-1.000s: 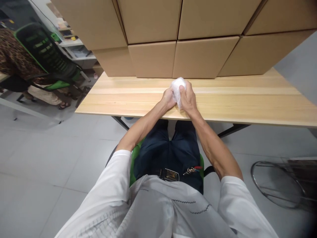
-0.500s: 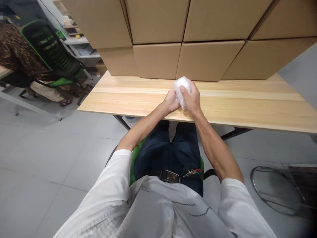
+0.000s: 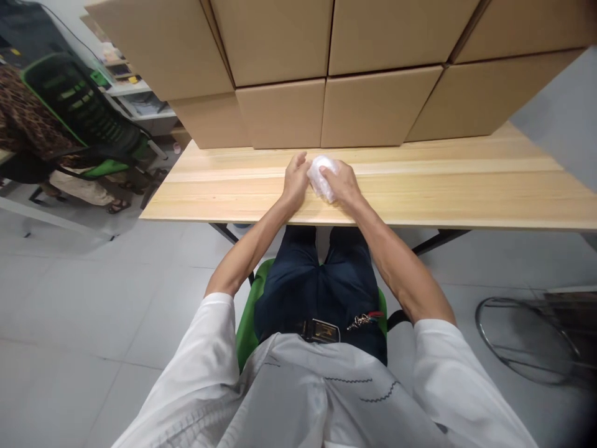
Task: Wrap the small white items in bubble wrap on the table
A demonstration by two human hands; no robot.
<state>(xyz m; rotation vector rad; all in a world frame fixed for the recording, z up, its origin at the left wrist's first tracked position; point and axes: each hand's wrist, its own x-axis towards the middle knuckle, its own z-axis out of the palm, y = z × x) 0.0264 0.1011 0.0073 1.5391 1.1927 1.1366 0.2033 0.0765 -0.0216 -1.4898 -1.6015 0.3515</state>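
My right hand [image 3: 345, 184] is wrapped round a small whitish bundle [image 3: 323, 177] in translucent, crinkled plastic that looks like bubble wrap. What lies inside the wrapping cannot be made out. The thumb presses on the bundle's top, while the other fingers are partly hidden behind it. Just left of the bundle, my left hand [image 3: 296, 183] is turned on its edge, palm towards it, with the fingers stretched out and nothing in them. Whether its fingertips touch the plastic I cannot tell. Both hands are over the front part of the wooden table [image 3: 466, 186].
Stacked cardboard boxes [image 3: 284, 115] form a wall along the table's back. To the left stands a black and green office chair [image 3: 74, 106] with a seated person nearby. A round metal stool frame [image 3: 522, 339] is on the floor at right.
My left hand has come off the plastic-wrapped bundle and stretched its fingers. My right hand still holds the bundle, now lower towards the table. The camera's view has shifted slightly.
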